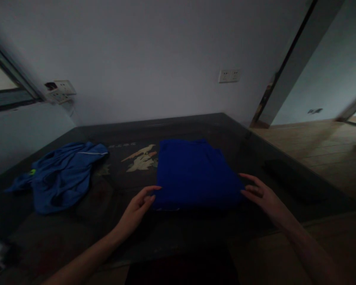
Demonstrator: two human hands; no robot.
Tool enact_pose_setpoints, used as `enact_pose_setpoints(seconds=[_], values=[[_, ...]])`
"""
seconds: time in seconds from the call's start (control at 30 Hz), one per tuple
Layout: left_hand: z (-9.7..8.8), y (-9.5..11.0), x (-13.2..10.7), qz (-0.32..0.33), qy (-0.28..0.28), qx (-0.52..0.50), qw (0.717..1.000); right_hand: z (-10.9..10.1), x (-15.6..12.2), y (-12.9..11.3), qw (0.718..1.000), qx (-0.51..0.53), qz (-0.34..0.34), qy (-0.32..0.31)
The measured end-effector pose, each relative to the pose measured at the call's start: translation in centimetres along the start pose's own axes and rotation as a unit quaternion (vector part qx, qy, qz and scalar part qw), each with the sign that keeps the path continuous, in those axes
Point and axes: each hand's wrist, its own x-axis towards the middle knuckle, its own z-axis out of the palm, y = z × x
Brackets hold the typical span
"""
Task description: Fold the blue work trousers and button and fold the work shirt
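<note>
A folded blue cloth (192, 174) lies on the tabletop (219, 128), right of a crumpled garment (65, 170). The left hand (138, 206) and right hand (262, 196) are at its near left and right edges, thumb and fingers loosely parted on each, with nothing visibly pinched between them.
</note>
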Motion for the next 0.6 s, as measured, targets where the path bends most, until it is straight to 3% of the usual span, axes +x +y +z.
enact_pose_setpoints(seconds=[0.27, 0.47, 0.6], values=[[1.1, 0.0, 0.8, 0.014, -0.001, -0.016, 1.0, 0.2, 1.5, 0.4, 0.997, -0.036, -0.043, 0.046], [1.6, 0.7, 0.6, 0.005, 0.0, -0.023, 1.0, -0.2, 2.2, 0.8, 0.987, -0.13, -0.087, 0.031], [1.6, 1.0, -0.6, 0.013, -0.055, -0.034, 0.998, -1.2, 3.2, -1.7, 0.965, -0.191, -0.14, 0.112]])
